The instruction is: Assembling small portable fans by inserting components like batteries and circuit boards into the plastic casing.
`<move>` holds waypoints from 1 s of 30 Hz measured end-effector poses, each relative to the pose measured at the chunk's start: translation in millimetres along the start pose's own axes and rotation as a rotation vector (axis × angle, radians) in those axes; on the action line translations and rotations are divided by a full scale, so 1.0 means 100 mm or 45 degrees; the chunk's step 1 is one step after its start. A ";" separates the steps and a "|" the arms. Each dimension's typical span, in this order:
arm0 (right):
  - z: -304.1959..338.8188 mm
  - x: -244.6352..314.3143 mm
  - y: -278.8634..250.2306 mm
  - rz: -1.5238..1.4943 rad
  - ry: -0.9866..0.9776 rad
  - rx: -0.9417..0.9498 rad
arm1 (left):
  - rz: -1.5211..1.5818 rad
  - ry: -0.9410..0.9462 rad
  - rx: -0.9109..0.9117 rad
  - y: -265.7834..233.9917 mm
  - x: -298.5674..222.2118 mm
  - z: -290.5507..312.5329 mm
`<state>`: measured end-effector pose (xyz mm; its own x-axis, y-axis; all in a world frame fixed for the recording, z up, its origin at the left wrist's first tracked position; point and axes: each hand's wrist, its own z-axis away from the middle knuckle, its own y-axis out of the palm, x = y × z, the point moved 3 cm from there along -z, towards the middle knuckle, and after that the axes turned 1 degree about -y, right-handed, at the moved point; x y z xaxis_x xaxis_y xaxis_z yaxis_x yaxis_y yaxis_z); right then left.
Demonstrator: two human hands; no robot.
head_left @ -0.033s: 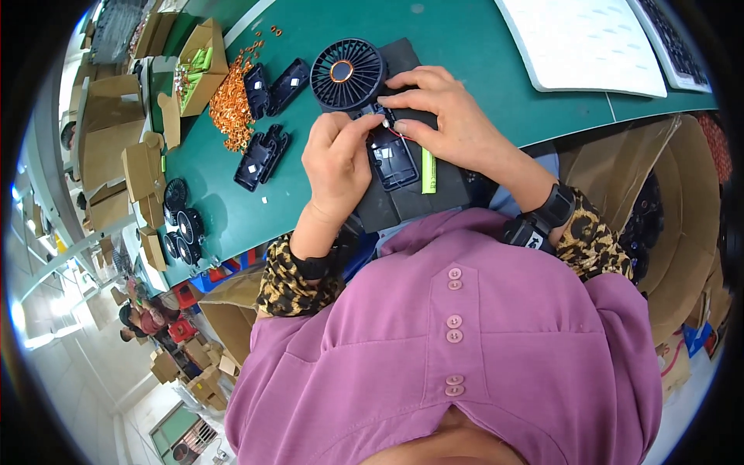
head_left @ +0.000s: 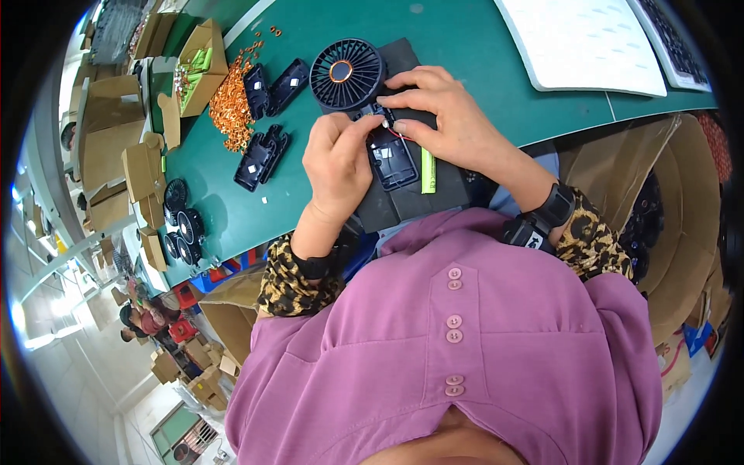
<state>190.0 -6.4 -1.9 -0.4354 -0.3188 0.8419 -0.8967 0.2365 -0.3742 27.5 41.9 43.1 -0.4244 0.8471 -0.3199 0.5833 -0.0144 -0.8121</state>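
Observation:
A dark handheld fan (head_left: pixel 347 74) lies with its round grille away from me and its handle shell (head_left: pixel 394 164) opened toward me, on a black mat (head_left: pixel 387 208). My left hand (head_left: pixel 335 159) is closed, thumb and forefinger pinched at a small white connector (head_left: pixel 385 123) in the fan's neck. From the right, my right hand (head_left: pixel 438 108) grips the neck, fingers along its edge and thumb close to a thin red wire (head_left: pixel 400 135). Beside the shell lies a green battery cell (head_left: pixel 428 172). The fingertips hide part of the neck.
Loose copper-coloured rings (head_left: pixel 230 108) are heaped at the left, by dark plastic shells (head_left: pixel 262 157) and a carton of green cells (head_left: pixel 200 70). Several small fans (head_left: pixel 186 225) stand along the table's left edge. White foam (head_left: pixel 585 46) lies at the far right; a large carton (head_left: pixel 690 225) is beside me.

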 end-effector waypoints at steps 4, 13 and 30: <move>-0.01 0.01 0.00 0.028 -0.020 -0.007 | -0.055 0.057 -0.017 -0.02 -0.02 -0.02; -0.02 0.04 -0.03 0.031 -0.008 0.028 | -0.042 0.037 -0.062 -0.01 -0.03 -0.01; 0.03 0.05 -0.05 0.092 -0.120 -0.073 | 0.451 -0.354 -0.160 -0.04 0.14 0.11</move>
<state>191.9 -12.2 3.0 -0.5068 -0.3831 0.7722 -0.8578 0.3133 -0.4075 11.4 47.7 36.4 -0.3431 0.6267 -0.6996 0.7981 -0.1981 -0.5690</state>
